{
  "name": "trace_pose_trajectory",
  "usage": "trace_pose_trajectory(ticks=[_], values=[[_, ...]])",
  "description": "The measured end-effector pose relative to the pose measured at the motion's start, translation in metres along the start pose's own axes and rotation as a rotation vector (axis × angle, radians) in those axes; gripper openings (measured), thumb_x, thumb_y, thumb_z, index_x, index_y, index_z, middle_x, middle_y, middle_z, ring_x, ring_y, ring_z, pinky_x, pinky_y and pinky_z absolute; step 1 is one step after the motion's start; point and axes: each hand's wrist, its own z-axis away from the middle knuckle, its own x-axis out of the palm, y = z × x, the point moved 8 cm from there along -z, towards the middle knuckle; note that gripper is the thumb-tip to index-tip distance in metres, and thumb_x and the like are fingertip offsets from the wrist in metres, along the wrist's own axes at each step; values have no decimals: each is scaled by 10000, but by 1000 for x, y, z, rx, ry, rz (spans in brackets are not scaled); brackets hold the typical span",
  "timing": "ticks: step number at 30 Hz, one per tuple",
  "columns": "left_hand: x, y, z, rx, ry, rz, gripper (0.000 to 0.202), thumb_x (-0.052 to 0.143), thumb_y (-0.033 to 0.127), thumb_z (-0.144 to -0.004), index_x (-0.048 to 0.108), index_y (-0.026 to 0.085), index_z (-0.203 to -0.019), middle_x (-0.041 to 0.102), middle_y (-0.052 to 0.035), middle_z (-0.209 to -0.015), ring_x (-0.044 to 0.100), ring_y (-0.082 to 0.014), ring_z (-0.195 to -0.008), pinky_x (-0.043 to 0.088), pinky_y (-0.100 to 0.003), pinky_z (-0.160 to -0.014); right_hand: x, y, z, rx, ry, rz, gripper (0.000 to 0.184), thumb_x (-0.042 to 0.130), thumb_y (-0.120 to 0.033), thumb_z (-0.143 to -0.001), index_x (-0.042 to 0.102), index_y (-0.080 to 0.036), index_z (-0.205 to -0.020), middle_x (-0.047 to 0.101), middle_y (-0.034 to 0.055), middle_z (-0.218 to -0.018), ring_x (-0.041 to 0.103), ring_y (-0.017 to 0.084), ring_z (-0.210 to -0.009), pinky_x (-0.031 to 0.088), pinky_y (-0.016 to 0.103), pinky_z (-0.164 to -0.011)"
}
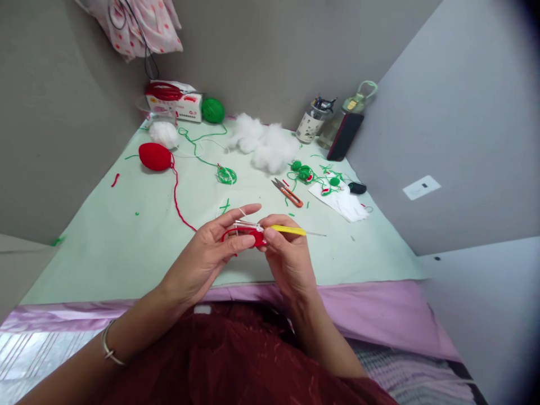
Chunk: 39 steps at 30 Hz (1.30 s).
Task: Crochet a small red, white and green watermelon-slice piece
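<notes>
A small piece of red crochet work [259,238] with white stitches along its top is pinched by my left hand [214,236], thumb in front. White yarn passes over that hand's raised index finger, and a red strand loops beside the thumb. My right hand [288,247] is closed on a crochet hook with a yellow handle [289,230]; its fingertips also touch the piece's right edge. The hook's thin metal end points right, away from the work. From the red ball of yarn [155,157], a strand runs across the table towards my left hand.
Thread snips [287,193] lie beyond my hands. Behind them are white stuffing [265,142], a green yarn tangle [226,175], a white yarn ball [164,134] and a green one [213,111]. Small green pieces [304,173], a pen holder [311,122], a bottle [354,103] and a phone [345,136] stand right.
</notes>
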Motion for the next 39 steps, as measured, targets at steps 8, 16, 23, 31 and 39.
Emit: trace_pose_trajectory(ticks=[8,16,23,31,39], values=[[-3,10,4,139,130,-84,480,870,218,-808,778,278,-1275,742,22,-882,611,-119,-833,463,-229,-839,5,-10,6,-168,-63,145,112,736,-357,-950,818,-302,-1002,729,-7,-879,647,124,-736,549,292,-736],[1,5,1,109,132,29,431,911,248,-778,813,268,-1197,738,28,-858,623,-95,-810,483,-181,-794,13,-37,16,-453,-16,474,117,765,-163,-913,778,-269,-962,750,11,-918,695,165,-835,583,313,-758],[5,-9,-8,49,88,216,458,912,238,-784,803,201,-1227,736,2,-849,634,-86,-811,522,-172,-844,25,-50,33,-875,-62,822,355,660,-41,-953,718,-290,-1200,731,35,-981,705,170,-890,609,315,-793],[-10,7,-13,107,172,74,441,892,254,-806,771,195,-1226,732,8,-815,693,-124,-804,534,-199,-756,31,-62,27,-882,-370,1090,611,448,13,-993,562,-323,-1491,725,84,-1159,696,188,-1051,610,326,-879],[-8,20,-21,170,133,-287,524,886,350,-799,731,194,-1275,748,-8,-865,684,-166,-808,500,-226,-674,49,-71,-9,-916,-349,1250,224,624,-251,-1027,743,-244,-1217,677,59,-876,628,197,-824,537,331,-739]])
